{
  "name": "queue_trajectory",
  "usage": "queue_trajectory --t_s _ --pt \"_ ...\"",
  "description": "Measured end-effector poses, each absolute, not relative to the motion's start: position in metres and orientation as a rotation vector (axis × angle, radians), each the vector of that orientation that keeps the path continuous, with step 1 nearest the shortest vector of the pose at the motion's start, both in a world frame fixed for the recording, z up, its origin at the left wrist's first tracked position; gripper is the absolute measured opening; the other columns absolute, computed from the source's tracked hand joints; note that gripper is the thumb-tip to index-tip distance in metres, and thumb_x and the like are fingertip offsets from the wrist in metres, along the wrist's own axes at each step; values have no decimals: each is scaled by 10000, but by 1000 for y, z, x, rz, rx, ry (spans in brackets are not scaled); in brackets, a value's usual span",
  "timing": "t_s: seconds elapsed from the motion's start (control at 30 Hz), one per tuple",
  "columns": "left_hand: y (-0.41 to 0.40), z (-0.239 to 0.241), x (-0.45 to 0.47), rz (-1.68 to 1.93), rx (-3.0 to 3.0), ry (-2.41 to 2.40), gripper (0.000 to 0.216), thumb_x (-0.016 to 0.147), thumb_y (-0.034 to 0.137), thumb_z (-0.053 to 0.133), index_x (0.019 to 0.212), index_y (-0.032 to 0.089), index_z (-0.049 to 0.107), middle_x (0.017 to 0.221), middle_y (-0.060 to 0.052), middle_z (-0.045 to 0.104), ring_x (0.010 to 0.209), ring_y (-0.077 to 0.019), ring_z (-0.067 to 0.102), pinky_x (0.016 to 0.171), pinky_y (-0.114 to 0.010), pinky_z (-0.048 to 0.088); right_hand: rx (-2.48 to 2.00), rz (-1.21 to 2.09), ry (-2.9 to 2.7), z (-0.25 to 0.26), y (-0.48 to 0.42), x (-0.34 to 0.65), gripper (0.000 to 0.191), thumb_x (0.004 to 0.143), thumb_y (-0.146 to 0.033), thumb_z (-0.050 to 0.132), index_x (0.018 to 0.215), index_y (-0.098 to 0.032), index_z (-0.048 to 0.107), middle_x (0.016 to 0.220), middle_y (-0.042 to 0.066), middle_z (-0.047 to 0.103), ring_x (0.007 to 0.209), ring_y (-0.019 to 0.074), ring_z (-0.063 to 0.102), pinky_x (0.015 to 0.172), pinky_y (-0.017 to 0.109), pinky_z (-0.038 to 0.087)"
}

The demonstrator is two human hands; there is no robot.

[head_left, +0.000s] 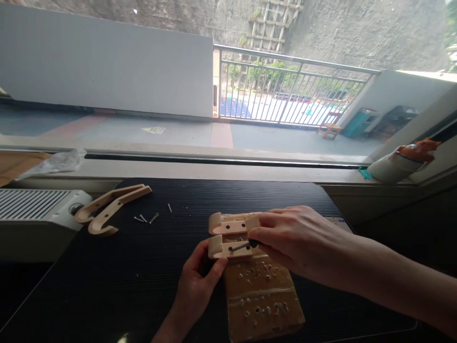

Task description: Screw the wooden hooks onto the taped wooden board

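Observation:
My right hand (285, 236) is closed round the dark handle of a screwdriver (240, 247). Its shaft slants down to a hole in the nearer wooden hook (221, 249), which lies across a tape-wrapped brown block (262, 305) full of small holes. With thumb and fingers, my left hand (200, 276) grips the curved end of that same hook. A second wooden hook (228, 226) lies just behind it on the block, its right end partly hidden by my right hand. Two dark holes show in each hook's face.
Two more wooden hooks (114, 207) lie at the table's left, near several loose screws (146, 218). The black table (160, 276) stands against a window sill (228, 172). A white radiator (39, 209) is at left; a pale pot (392, 164) stands on the sill at right.

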State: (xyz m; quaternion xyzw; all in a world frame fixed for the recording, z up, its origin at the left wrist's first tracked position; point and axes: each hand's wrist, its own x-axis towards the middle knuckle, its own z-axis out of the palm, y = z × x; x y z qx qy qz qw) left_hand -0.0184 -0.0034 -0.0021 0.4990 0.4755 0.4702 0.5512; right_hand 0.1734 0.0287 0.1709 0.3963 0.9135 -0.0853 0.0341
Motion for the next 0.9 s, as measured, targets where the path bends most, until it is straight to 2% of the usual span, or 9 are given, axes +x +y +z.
queue_trajectory --t_s 0.2,0.5,0.73,0.9 --pt "-5 -5 -19 1140 1302 1156 270 765 265 624 1022 207 564 973 -2 649 899 -161 595 825 -233 455 1003 -116 2748 175 32 161 119 835 -157 528 827 -181 645 733 23 626 662 141 568 557 265 327" --pt "-5 0 -18 1121 1312 1127 236 773 241 604 1001 204 558 962 -3 644 930 -174 580 850 -252 433 655 290 2807 171 34 128 137 809 -116 528 724 -184 610 744 33 554 648 198 490 524 333 279" --pt "-5 5 -19 1118 1301 1074 186 779 228 590 962 200 566 895 10 639 847 -155 572 770 -220 444 452 261 2797 174 39 125 151 846 -138 501 777 -182 628 811 47 581 737 187 487 575 334 288" --pt "-7 8 -20 1095 1276 1084 197 783 231 582 975 195 554 885 9 621 846 -152 556 769 -223 440 231 265 2863 177 49 121 200 830 -171 540 638 -179 597 842 61 588 806 192 491 603 322 284"
